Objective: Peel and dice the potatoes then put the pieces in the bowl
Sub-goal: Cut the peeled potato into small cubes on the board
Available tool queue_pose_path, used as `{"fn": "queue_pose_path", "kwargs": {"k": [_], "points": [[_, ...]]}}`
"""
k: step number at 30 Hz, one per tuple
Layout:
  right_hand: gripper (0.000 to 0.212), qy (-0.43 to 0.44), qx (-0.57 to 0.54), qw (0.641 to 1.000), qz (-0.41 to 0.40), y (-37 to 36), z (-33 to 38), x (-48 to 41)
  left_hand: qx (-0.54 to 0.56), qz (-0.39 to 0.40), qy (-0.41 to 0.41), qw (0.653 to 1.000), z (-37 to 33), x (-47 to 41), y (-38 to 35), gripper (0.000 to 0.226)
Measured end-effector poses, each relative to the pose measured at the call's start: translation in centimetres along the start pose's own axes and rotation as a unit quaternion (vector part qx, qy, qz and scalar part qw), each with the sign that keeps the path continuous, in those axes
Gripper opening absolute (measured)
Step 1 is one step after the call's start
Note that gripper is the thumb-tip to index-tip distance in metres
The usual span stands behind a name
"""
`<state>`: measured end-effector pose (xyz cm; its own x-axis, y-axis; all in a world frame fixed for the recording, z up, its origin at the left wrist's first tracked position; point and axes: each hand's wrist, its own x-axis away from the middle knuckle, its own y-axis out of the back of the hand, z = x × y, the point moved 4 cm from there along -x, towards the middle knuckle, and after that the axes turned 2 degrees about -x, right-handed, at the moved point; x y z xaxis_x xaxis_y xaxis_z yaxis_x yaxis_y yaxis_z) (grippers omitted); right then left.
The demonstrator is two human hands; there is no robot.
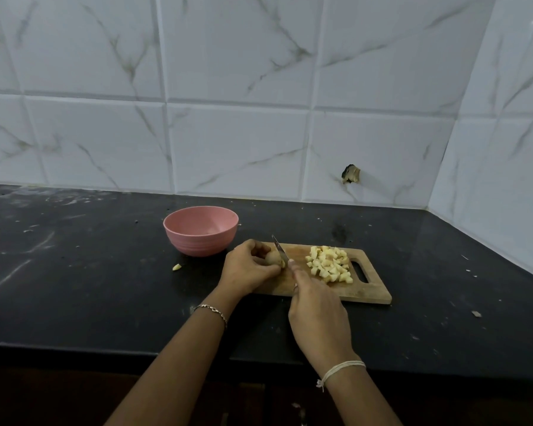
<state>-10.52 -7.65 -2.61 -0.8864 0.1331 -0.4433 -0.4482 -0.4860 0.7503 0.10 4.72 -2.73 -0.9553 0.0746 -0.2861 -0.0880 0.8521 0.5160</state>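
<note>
**Potato getting diced on the wooden board**

A partly cut potato (273,258) is being held down at the 9 o'clock end of the cutting board (366,290) by the left hand (250,265), fingers curled over it. The knife (280,249) is being gripped by the right hand (317,309), with the blade set against the potato's cut face and the tip pointing to about 11 o'clock. A pile of diced pieces (330,264) is being kept at 3 o'clock from the potato, by the board's handle slot. The pink bowl (200,230) is parked on the black counter (90,272) at 10 o'clock from the board. One stray piece (176,267) is lying off the board at 9 o'clock.
</note>
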Motion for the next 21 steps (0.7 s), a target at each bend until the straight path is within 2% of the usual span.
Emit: {"fn": "queue_pose_path", "kwargs": {"k": [5, 9, 21], "points": [[0.054, -0.02, 0.004, 1.0, -0.005, 0.05, -0.26, -0.2, -0.021, 0.011, 0.006, 1.0, 0.11, -0.01, -0.21, 0.042], [0.053, -0.032, 0.01, 0.999, 0.0, -0.09, -0.31, -0.42, -0.033, 0.02, -0.003, 0.999, -0.12, 0.06, -0.23, 0.036], [0.051, -0.03, -0.025, 0.999, -0.009, 0.24, -0.36, -0.11, -0.063, -0.013, -0.024, 0.998, 0.01, 0.33, -0.02, 0.04]]}}
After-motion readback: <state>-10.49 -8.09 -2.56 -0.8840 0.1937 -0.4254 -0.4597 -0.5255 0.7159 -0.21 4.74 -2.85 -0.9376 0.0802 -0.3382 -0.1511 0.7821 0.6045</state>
